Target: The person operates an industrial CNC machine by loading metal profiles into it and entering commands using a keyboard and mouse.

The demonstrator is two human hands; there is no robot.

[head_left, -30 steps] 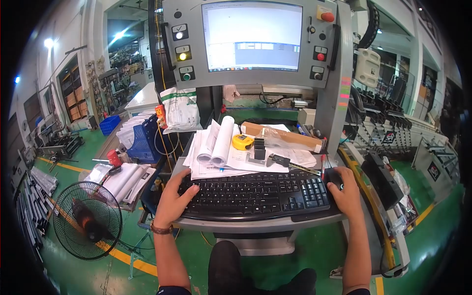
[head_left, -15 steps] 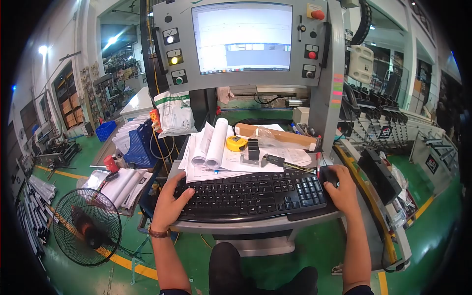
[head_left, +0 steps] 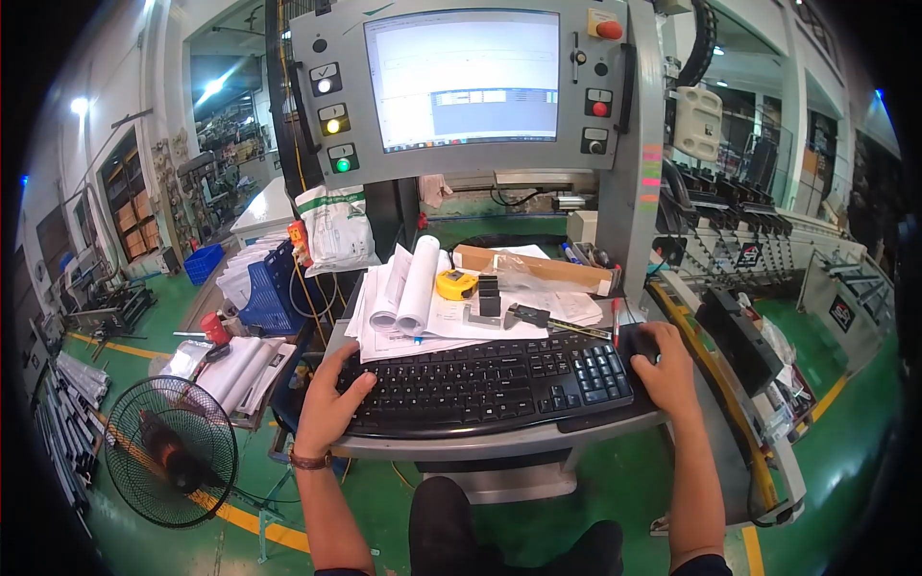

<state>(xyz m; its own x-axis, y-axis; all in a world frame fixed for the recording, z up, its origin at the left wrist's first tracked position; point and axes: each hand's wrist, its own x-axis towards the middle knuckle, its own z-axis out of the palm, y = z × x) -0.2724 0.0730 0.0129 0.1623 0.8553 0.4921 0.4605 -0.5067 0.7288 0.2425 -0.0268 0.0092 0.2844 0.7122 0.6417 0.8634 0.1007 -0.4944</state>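
My left hand point(head_left: 331, 398) rests at the left end of a black keyboard point(head_left: 461, 389), thumb spread from the fingers over the keys. At the keyboard's right end, my right hand point(head_left: 667, 370) is curled over a dark computer mouse point(head_left: 636, 340), which it mostly covers. Behind the keys lie rolled paper sheets point(head_left: 416, 288), a yellow tape measure point(head_left: 455, 283), a small black block point(head_left: 490, 296) and a caliper point(head_left: 530, 315). Above them stands a lit monitor point(head_left: 466, 77) in a grey control panel point(head_left: 341, 43) with coloured buttons.
A black fan point(head_left: 173, 451) stands at my left, near a blue bin point(head_left: 269, 298) of papers. A white bag point(head_left: 334, 230) hangs beside the panel. Cardboard point(head_left: 538, 267) lies behind the papers. Machinery with a yellow-edged rail point(head_left: 711, 374) runs along my right.
The view has shifted slightly, moving the panel a little left and down in the picture. The green button now glows. Both hands keep nearly the same places.
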